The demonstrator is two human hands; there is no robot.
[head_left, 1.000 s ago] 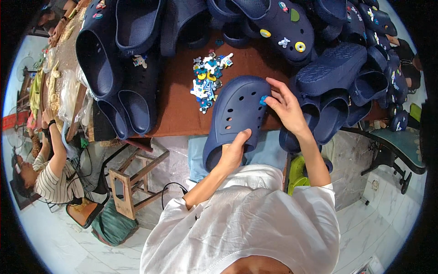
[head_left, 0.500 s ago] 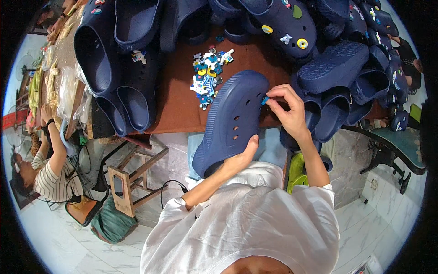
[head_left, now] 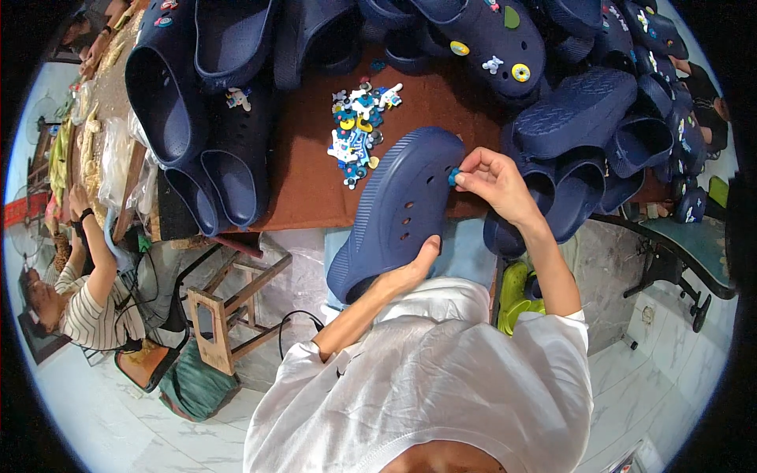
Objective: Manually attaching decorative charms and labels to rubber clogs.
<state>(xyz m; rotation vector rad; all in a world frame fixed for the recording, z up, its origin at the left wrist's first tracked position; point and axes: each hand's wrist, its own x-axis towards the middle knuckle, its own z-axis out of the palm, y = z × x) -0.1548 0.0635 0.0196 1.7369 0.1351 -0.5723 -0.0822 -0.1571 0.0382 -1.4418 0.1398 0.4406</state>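
Note:
A navy blue foam clog (head_left: 394,209) is tilted up in front of me, its holed upper turned to the right. My left hand (head_left: 412,266) grips it near the heel, thumb on the upper and the other fingers hidden behind it. With thumb and fingertips, my right hand (head_left: 495,183) pinches a small blue shoe charm (head_left: 454,176) at the clog's toe, beside a hole. Whether the charm's stem is in the hole is hidden. Beyond the clog, a pile of shoe charms (head_left: 359,130) in white, blue and yellow lies on the brown tabletop (head_left: 303,173).
Many navy clogs crowd the table's back and both sides, including a sole-up clog (head_left: 579,114) at right and a charm-decorated clog (head_left: 493,47). Lime-green clogs (head_left: 516,299) lie below the table edge. A wooden stool (head_left: 213,331) stands left, near a person in a striped shirt (head_left: 98,311).
The clog has tipped slightly and shifted a little left. My right hand stays at its toe, wrist turned a bit, still pinching the blue charm.

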